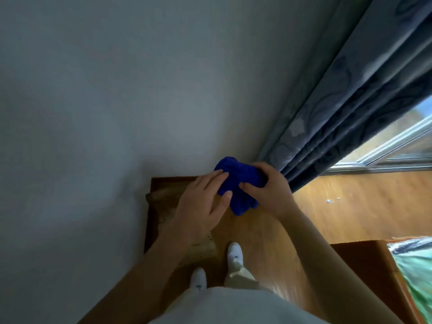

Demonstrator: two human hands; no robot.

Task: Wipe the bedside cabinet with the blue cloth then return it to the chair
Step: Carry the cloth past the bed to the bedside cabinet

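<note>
The blue cloth (236, 183) is bunched up in the air in front of me, held by both hands. My right hand (268, 190) grips its right side with the fingers curled round the folds. My left hand (203, 202) holds the left side, fingers stretched over the cloth and thumb pressed against it. Below my hands, against the wall, stands a dark wooden piece of furniture (161, 181) with a crumpled brownish sheet (168, 213) on top. A second wooden top (364, 260) lies at the lower right beside the bed; I cannot tell which of the two is the bedside cabinet. No chair is clearly visible.
A plain grey wall (117, 101) fills the left and top. Blue patterned curtains (350, 101) hang at the right beside a window (402, 141). The wooden floor (350, 206) runs right, with small scraps on it. Green bedding (418, 272) shows at the right edge. My white shoes (235, 253) stand on the floor.
</note>
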